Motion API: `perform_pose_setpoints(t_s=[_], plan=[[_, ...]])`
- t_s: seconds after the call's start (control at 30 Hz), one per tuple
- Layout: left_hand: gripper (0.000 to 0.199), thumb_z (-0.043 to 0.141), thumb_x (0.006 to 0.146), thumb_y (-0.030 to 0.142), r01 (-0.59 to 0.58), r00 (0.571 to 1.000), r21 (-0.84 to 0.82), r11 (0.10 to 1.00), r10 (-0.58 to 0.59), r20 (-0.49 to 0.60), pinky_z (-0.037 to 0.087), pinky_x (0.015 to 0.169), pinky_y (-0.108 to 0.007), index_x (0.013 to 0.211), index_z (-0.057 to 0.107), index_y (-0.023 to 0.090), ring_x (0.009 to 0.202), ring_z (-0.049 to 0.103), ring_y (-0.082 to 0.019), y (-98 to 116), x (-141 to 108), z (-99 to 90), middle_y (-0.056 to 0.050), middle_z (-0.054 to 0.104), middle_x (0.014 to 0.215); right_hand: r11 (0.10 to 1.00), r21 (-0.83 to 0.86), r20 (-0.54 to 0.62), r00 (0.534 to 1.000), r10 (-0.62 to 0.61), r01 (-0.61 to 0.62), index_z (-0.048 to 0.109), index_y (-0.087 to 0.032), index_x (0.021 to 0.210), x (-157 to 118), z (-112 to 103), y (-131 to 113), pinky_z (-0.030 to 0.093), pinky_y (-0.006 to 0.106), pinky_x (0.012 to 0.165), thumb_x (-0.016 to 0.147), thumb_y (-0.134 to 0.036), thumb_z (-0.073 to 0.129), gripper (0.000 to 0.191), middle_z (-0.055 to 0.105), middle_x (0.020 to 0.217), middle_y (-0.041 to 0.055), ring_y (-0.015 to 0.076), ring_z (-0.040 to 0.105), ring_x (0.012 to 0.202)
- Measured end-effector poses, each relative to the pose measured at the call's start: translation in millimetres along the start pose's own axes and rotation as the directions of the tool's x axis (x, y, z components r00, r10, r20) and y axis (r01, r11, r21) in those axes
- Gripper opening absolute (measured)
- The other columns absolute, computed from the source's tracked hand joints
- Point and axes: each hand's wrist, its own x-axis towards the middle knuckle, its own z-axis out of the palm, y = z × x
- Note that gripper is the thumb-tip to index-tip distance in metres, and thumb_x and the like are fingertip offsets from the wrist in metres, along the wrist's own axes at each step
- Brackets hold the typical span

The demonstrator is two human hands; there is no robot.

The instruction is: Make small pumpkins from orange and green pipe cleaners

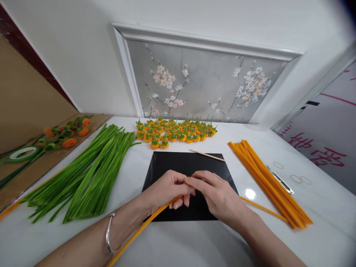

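An orange fuzzy stem (144,224) runs from the bottom edge along my left forearm up to my fingers. My left hand (169,190) is closed on it above a black mat (178,216). The fingertips of my right hand (215,191) press together against those of my left hand, with a tiny bit of yellow-orange showing between them. Most of what the fingertips pinch is hidden. Another orange stem (263,209) emerges beyond my right wrist and reaches towards the orange bundle. A thin wooden stick (207,155) lies across the mat's back edge.
Green stems (94,178) lie left, an orange bundle (269,181) right. Small orange pumpkin-like pieces with green tops (172,138) stand behind the mat. Tweezers (282,182) and clear rings (295,179) lie far right. Green tape (25,154) and orange flowers (69,142) rest on cardboard left.
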Motion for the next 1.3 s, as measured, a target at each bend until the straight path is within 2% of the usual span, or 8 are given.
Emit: perform_pose_setpoints(t_s=[0.33,0.5,0.57,0.67,0.83,0.93,1.13,1.3], plan=[[0.008,0.059,0.072,0.018,0.083,0.996,-0.002,0.997,-0.082,0.044,0.03,0.03,-0.011,0.068,0.064,0.013,0.032,0.044,-0.004,-2.6,3.5,0.3,0.001,0.062,0.049,0.933,-0.339,-0.072,0.985,-0.157,0.124,0.055,-0.022,0.12,0.0,2.3,0.3,0.046,0.033,0.069,0.09,-0.004,0.039,0.038,0.061,0.117,0.011,0.0207,0.059,0.086],[0.011,0.062,0.073,0.022,0.097,0.993,0.012,0.995,-0.098,0.061,0.03,0.031,-0.012,0.066,0.061,0.013,0.032,0.042,-0.004,-3.1,2.0,0.1,0.0,0.062,0.049,0.925,-0.36,-0.073,0.984,-0.16,0.123,0.061,-0.02,0.1,1.2,-6.1,-2.0,0.043,0.031,0.064,0.089,-0.005,0.04,0.028,0.064,0.118,0.008,0.0176,0.061,0.076],[0.012,0.063,0.074,0.021,0.091,0.994,0.014,0.996,-0.092,0.052,0.028,0.031,-0.013,0.066,0.06,0.013,0.032,0.039,-0.003,-2.2,1.2,-0.9,0.0,0.062,0.049,0.933,-0.344,-0.084,0.987,-0.139,0.103,0.061,-0.021,0.098,0.9,-8.5,-1.1,0.042,0.03,0.063,0.087,-0.003,0.039,0.031,0.063,0.121,0.0057,0.0161,0.062,0.075],[0.011,0.061,0.077,0.021,0.064,0.997,0.019,0.998,-0.065,0.05,0.025,0.032,-0.014,0.07,0.062,0.012,0.033,0.037,-0.003,-1.2,0.9,-2.9,0.001,0.059,0.048,0.966,-0.251,-0.094,0.992,-0.086,0.06,0.057,-0.025,0.111,0.5,-8.8,0.4,0.044,0.028,0.067,0.087,-0.002,0.039,0.038,0.062,0.122,0.0048,0.0152,0.063,0.081],[0.023,0.062,0.081,0.033,-0.004,0.999,-0.038,0.999,0.006,0.05,0.015,0.034,-0.017,0.079,0.065,0.011,0.034,0.03,-0.002,-3.7,1.8,-2.4,0.003,0.053,0.049,0.999,0.047,-0.104,0.995,0.002,0.003,0.056,-0.02,0.106,-0.5,-3.7,2.1,0.048,0.024,0.069,0.091,-0.007,0.038,0.027,0.068,0.09,0.0042,0.0141,0.063,0.077],[0.031,0.058,0.084,0.036,-0.05,0.998,-0.035,0.998,0.051,0.021,0.014,0.036,-0.018,0.063,0.057,0.012,0.035,0.026,-0.002,-6.1,1.9,0.6,0.005,0.045,0.047,0.997,0.058,-0.148,0.987,0.06,-0.052,0.056,-0.019,0.11,-1.7,-2.2,2.8,0.048,0.024,0.068,0.092,-0.011,0.04,0.025,0.066,0.084,0.004,0.0142,0.062,0.073],[0.027,0.044,0.086,0.024,-0.116,0.992,0.227,0.967,0.124,-0.021,0.019,0.04,-0.018,0.06,0.046,0.015,0.042,0.027,-0.004,-8.7,3.5,3.1,0.005,0.043,0.051,0.977,-0.211,-0.016,0.999,-0.047,0.042,0.053,-0.025,0.124,-0.4,-3.0,0.8,0.041,0.025,0.06,0.088,-0.003,0.04,0.044,0.064,0.085,0.002,0.0151,0.058,0.071],[0.028,0.04,0.086,0.023,-0.122,0.992,0.372,0.92,0.12,0.027,0.022,0.042,-0.018,0.059,0.043,0.016,0.045,0.029,-0.006,-6.3,1.8,3.3,0.005,0.04,0.051,0.941,-0.336,-0.056,0.996,-0.073,0.05,0.056,-0.022,0.118,-1.4,-2.8,-0.6,0.033,0.028,0.058,0.091,-0.006,0.043,0.034,0.065,0.087,0.0017,0.014,0.056,0.068]])
